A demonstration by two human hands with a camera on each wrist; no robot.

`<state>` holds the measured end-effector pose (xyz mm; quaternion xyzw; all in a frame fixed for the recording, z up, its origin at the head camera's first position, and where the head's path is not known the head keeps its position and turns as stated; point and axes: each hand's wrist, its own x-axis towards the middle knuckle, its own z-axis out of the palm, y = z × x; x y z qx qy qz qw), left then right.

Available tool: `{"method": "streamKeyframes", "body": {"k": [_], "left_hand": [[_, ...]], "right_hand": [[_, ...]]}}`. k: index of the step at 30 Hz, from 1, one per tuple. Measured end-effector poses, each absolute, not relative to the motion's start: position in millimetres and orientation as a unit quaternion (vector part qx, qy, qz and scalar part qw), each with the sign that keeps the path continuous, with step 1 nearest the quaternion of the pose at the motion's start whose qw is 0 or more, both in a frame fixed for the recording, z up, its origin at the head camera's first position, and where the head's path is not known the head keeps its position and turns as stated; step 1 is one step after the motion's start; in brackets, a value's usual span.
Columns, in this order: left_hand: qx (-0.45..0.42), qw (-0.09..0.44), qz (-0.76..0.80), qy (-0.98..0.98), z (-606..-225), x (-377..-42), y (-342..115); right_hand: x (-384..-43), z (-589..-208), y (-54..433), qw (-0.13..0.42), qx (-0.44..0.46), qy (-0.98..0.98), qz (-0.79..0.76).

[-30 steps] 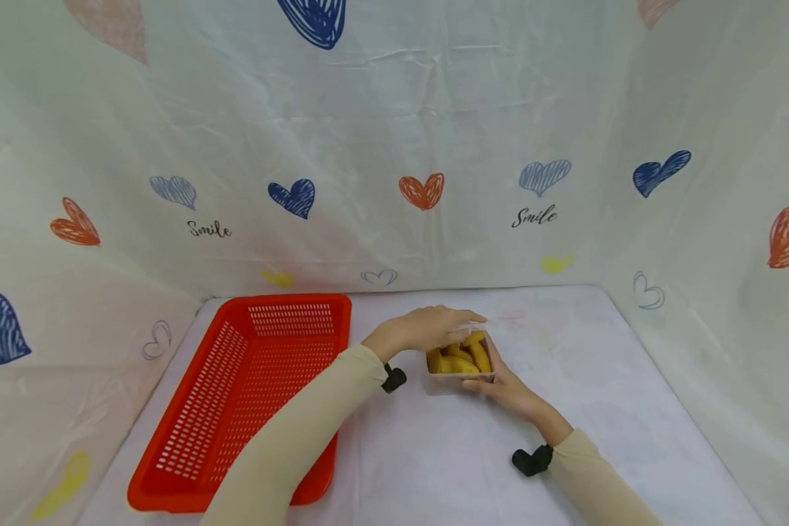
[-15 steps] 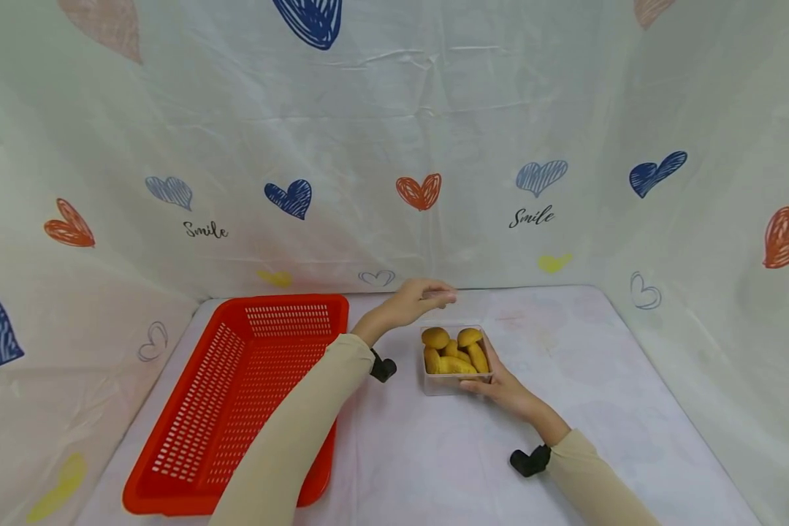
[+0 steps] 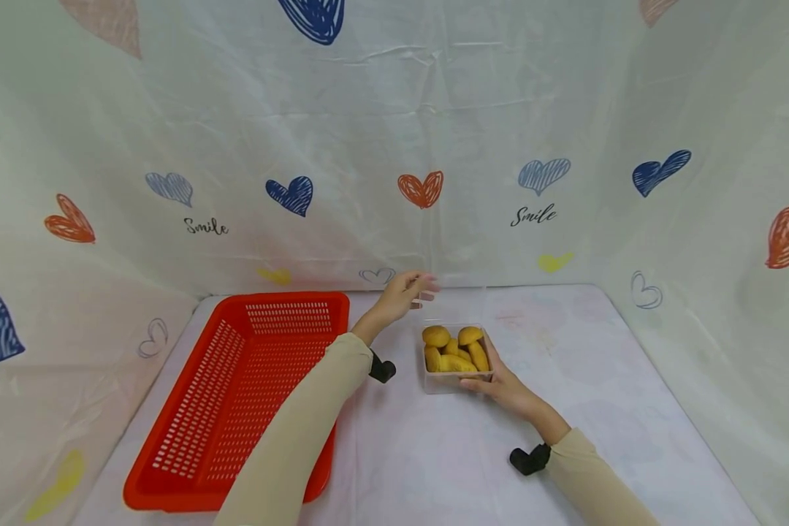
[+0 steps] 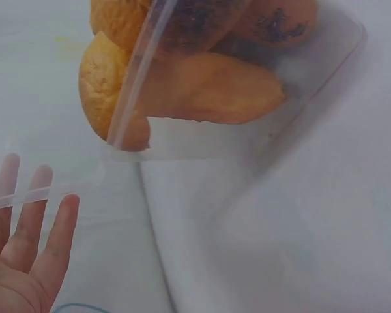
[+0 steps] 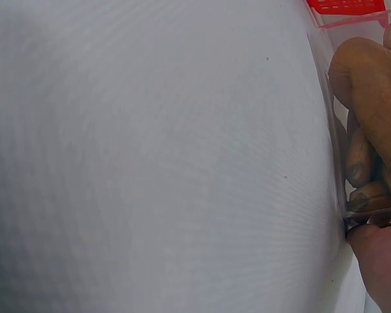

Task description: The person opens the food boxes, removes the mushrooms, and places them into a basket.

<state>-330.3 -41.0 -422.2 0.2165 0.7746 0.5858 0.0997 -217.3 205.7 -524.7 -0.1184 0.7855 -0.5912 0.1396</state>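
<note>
A clear plastic box [image 3: 442, 385] full of yellow mushrooms [image 3: 457, 364] sits on the white-covered table, its hinged clear lid [image 3: 462, 305] raised at the back. My right hand [image 3: 509, 389] grips the box's right side, thumb along the front wall and fingers around the right wall. Behind the box, to its left, my left hand [image 3: 402, 294] is at the raised lid with fingers extended. In the left wrist view, those fingers [image 4: 36, 228] show straight, overlapped by the lid's edge strip [image 4: 32, 195]. Mushroom stems and caps show through the box wall in the right wrist view.
A large red plastic basket [image 3: 340, 310] with slotted walls stands on the left side of the table, under my left forearm. A white curtain [image 3: 473, 124] printed with hearts hangs behind the table and along both sides. Black wrist mounts [image 3: 531, 460] sit at both cuffs.
My left hand has moved from over the box back and left, and the clear lid now stands raised, with the mushrooms uncovered. The right hand keeps its grip on the box.
</note>
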Motion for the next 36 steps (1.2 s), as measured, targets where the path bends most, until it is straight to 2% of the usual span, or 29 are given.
{"method": "streamKeyframes", "body": {"k": [36], "left_hand": [[0.03,0.145,0.618,0.772,-445.3,-327.0,-32.0]], "right_hand": [[-218.5,-528.1,205.4,0.128,-0.135,0.775,-0.604]]}}
